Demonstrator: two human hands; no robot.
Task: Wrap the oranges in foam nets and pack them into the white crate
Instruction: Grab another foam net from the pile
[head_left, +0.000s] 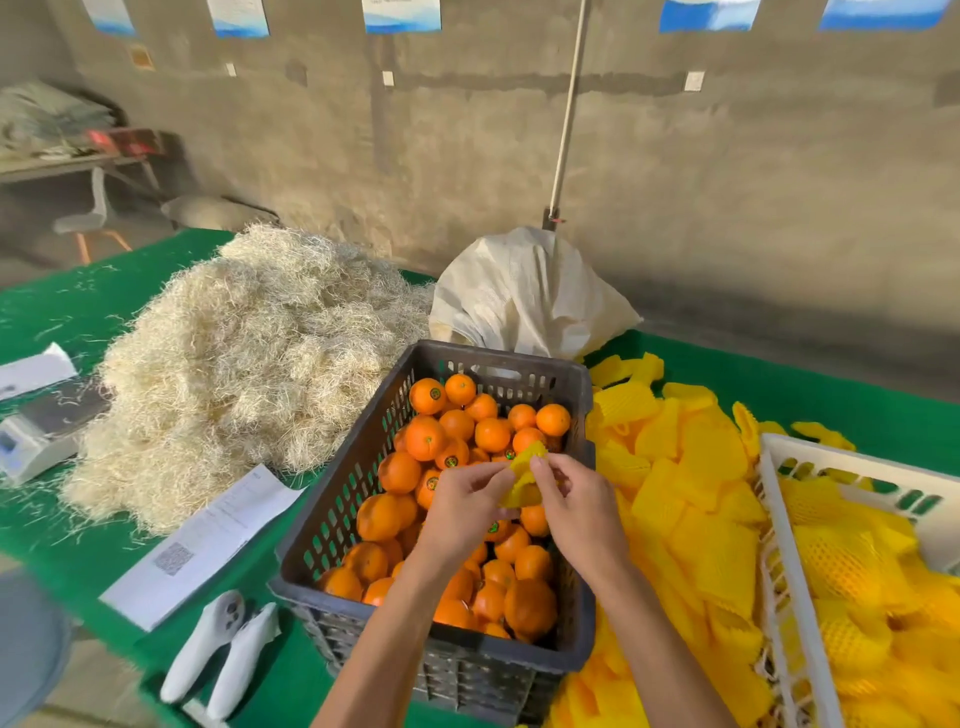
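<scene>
Both hands meet over the dark plastic crate (363, 467) of loose oranges (426, 439). The left hand (462, 506) and right hand (579, 506) each pinch a side of one yellow foam net (522, 478), stretching it between them — whether an orange sits inside I cannot tell. More foam nets (685, 499) are heaped just right of the dark crate, and the white crate (779, 545) — already holding netted fruit — stands at the far right on the green table (78, 312).

The dark crate (519, 374) is open on top, its walls standing around the oranges (426, 439). Right, loose foam nets (696, 499) fill the gap to the white crate (779, 545). Left, a straw pile (249, 358) covers the desk (78, 306).
</scene>
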